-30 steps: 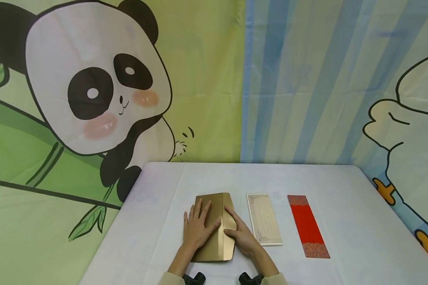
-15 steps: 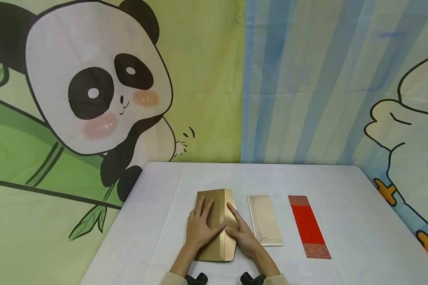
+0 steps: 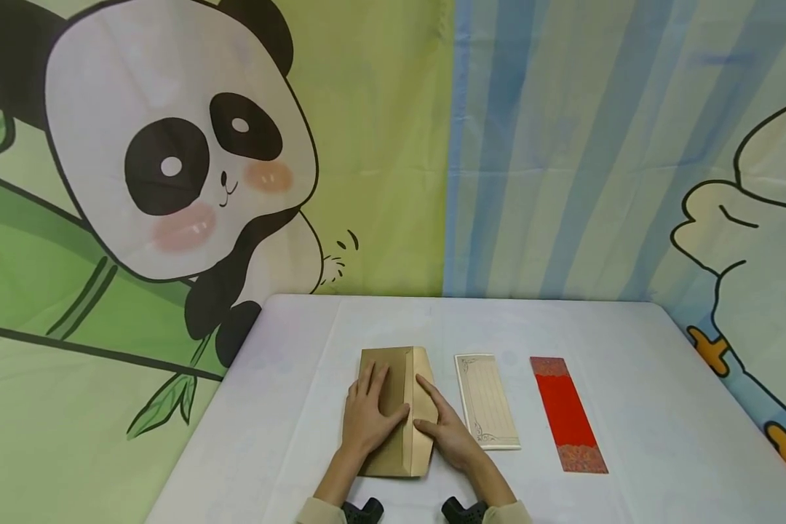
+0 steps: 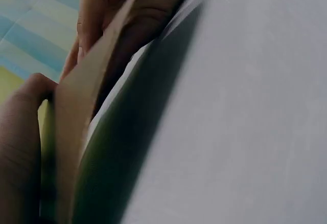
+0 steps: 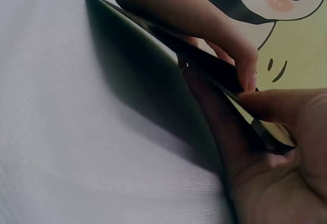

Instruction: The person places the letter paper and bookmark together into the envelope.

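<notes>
A gold envelope (image 3: 396,364) lies near the front of the table, its long flap (image 3: 426,458) on the right side. Across its left part my left hand (image 3: 370,426) rests with fingers spread, the thumb reaching the flap's fold. My right hand (image 3: 456,440) pinches the envelope's right edge. In the right wrist view, that hand's thumb (image 5: 278,104) lies on top and its fingers (image 5: 225,127) are beneath. The edge there is raised off the cloth and casts a dark shadow. In the left wrist view, the envelope (image 4: 76,111) stands slightly tilted between both hands.
Right of the envelope lies a cream lined card (image 3: 487,400) with ornamental corners. Further right is a red paper strip (image 3: 568,411) with patterned ends. A white cloth covers the table (image 3: 681,407). A cartoon-printed curtain (image 3: 380,145) hangs behind it.
Both hands and the envelope have shifted slightly right and away from me. My right hand keeps its pinch on the edge. The card and the red strip lie as before.
</notes>
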A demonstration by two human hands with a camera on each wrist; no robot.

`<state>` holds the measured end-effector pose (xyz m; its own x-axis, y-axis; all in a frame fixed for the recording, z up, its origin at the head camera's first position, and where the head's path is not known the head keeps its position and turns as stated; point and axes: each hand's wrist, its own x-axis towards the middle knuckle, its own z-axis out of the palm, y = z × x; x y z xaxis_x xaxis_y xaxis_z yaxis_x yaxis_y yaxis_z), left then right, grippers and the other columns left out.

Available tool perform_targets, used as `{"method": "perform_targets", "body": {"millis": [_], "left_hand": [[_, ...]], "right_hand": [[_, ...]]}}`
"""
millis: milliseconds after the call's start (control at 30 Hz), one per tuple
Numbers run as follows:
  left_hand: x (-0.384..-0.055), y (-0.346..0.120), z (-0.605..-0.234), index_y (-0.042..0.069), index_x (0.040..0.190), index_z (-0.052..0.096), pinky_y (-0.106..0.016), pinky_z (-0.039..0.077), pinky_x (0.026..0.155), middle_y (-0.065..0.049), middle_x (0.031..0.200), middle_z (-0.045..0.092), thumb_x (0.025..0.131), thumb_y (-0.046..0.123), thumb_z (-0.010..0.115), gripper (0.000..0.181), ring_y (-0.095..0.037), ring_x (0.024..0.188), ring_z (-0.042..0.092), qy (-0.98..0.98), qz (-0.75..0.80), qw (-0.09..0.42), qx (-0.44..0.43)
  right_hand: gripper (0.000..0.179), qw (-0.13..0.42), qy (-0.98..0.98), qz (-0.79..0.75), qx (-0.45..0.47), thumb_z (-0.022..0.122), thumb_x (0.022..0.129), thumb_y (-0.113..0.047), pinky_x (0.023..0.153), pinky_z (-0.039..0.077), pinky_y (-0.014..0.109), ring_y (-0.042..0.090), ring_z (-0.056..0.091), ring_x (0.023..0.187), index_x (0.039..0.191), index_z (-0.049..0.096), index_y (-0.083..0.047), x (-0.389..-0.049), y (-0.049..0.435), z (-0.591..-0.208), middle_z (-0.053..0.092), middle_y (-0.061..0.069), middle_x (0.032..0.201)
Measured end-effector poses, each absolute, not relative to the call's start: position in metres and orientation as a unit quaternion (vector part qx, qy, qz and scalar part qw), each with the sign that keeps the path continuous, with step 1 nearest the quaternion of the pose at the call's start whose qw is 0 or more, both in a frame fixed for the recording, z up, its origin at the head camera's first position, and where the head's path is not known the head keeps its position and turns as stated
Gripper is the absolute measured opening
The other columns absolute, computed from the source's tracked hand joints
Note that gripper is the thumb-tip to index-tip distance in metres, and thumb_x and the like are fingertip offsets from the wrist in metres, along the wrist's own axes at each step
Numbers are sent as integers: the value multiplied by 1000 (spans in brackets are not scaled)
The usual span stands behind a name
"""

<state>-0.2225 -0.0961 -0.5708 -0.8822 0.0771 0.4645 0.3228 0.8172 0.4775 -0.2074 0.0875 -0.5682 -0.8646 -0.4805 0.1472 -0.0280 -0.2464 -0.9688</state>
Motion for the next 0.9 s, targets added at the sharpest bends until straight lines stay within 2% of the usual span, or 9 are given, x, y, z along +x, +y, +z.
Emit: {"method": "perform_targets", "body": {"millis": [100,267,500,700,900], "left_hand": [[-223,-97,-570,19,142,39,-56,38,85,-10,148,29,73,53,67,82,-41,117,40,-923,-297,220,-105],[-224,-96,-567,19,141,39,-56,40,83,-13,147,28,72,54,66,83,-41,115,42,-925,-288,223,-104],[-225,-92,-565,21,142,38,-49,40,82,-15,150,19,67,62,65,90,-37,110,44,-943,-248,210,-69],[-227,-89,-564,27,145,31,-49,40,84,-17,153,6,60,78,58,103,-39,112,43,-951,-241,193,-25],[-226,-90,-562,25,144,33,-52,41,82,-25,147,18,60,73,64,102,-42,112,43,-943,-267,199,-24]], "right_hand": [[81,152,617,-748,-191,58,86,2,84,47,36,33,50,114,150,11,-19,-208,89,-568,16,23,148],[86,128,663,-718,-169,62,82,3,94,36,28,33,29,129,149,17,-24,-208,90,-566,6,13,153],[89,103,677,-704,-190,62,80,5,95,34,24,32,23,131,149,15,-24,-207,89,-564,9,9,153],[89,99,681,-697,-201,61,81,7,98,27,19,26,12,135,150,13,-22,-205,88,-560,7,7,154],[87,101,704,-675,-195,59,81,10,102,20,21,25,9,136,149,12,-14,-196,87,-534,9,8,153]]}}
